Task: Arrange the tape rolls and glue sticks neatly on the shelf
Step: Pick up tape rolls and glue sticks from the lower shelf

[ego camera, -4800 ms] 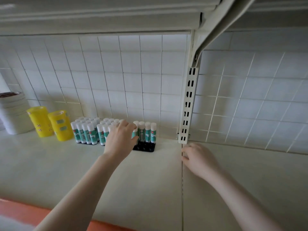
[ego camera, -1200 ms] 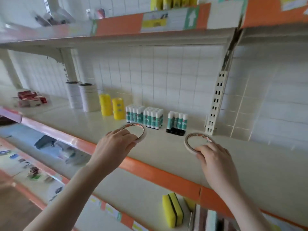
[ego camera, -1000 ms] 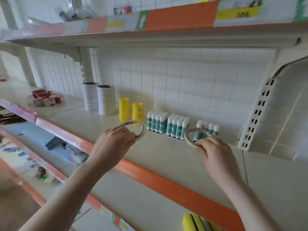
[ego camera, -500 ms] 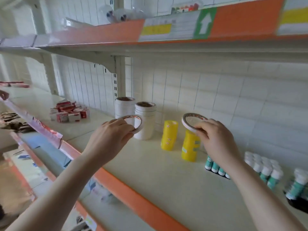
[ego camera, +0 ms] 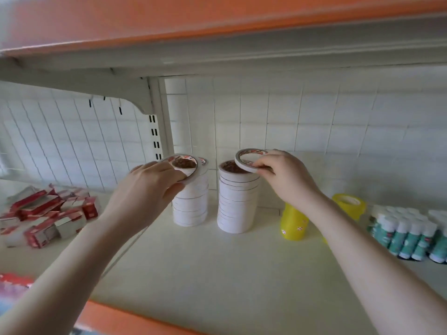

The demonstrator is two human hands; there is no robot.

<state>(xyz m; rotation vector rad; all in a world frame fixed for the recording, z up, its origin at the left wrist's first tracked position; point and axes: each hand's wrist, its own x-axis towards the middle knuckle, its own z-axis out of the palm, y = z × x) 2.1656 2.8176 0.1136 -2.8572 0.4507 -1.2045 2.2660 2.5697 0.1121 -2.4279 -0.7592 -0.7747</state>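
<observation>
Two stacks of white tape rolls stand at the back of the cream shelf [ego camera: 217,269]: a left stack [ego camera: 192,206] and a right stack [ego camera: 235,204]. My left hand [ego camera: 147,189] grips a thin white tape roll [ego camera: 187,174], tilted, just over the top of the left stack. My right hand [ego camera: 285,176] pinches another thin white tape roll [ego camera: 242,160], tilted, just above the right stack. Two stacks of yellow tape [ego camera: 291,222] stand to the right, partly behind my right forearm. Glue sticks [ego camera: 408,235] with white caps and teal bodies are grouped at the far right.
Small red and white boxes [ego camera: 46,213] lie in a loose pile at the left. A shelf bracket and slotted upright [ego camera: 154,131] rise behind the left stack. An upper shelf with an orange edge [ego camera: 217,20] hangs close overhead. The shelf's orange front edge [ego camera: 125,320] runs below.
The view has swung left and closer. Both hands have carried their tape rolls from in front of the glue sticks to just above the two white stacks.
</observation>
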